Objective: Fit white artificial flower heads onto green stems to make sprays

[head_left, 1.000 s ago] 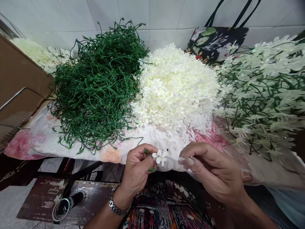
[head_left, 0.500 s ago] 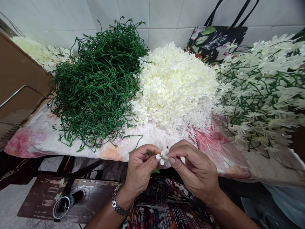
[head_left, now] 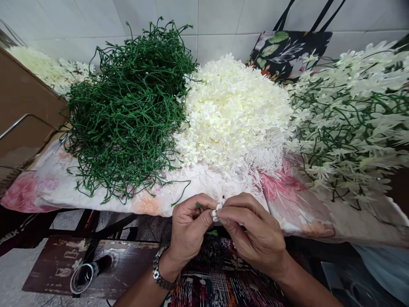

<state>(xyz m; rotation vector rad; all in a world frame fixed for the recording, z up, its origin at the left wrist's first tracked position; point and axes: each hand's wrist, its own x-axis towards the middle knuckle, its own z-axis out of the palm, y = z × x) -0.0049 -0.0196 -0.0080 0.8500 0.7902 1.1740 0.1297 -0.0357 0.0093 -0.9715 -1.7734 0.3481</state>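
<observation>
At the table's front edge my left hand point(head_left: 191, 228) is closed in a pinch, a green plastic stem point(head_left: 198, 206) showing between its fingers. My right hand point(head_left: 255, 232) pinches a small white artificial flower point(head_left: 216, 213) against the left fingertips. The fingers hide most of the flower and where it meets the stem. Beyond my hands rises a heap of white flower heads point(head_left: 236, 111). To its left lies a tangled pile of green stems point(head_left: 128, 106). White flowers on green stems point(head_left: 354, 123) are bunched at the right.
A floral cloth point(head_left: 121, 204) covers the table. A cardboard box point(head_left: 28, 94) stands at the left, and a black floral bag point(head_left: 287, 55) leans on the tiled wall. Below, a cup with dark contents point(head_left: 83, 277) sits on a brown wooden bench point(head_left: 128, 264).
My right hand has shifted left and closed over the flower, which was facing up with its petals spread. My left hand stays nearly in place.
</observation>
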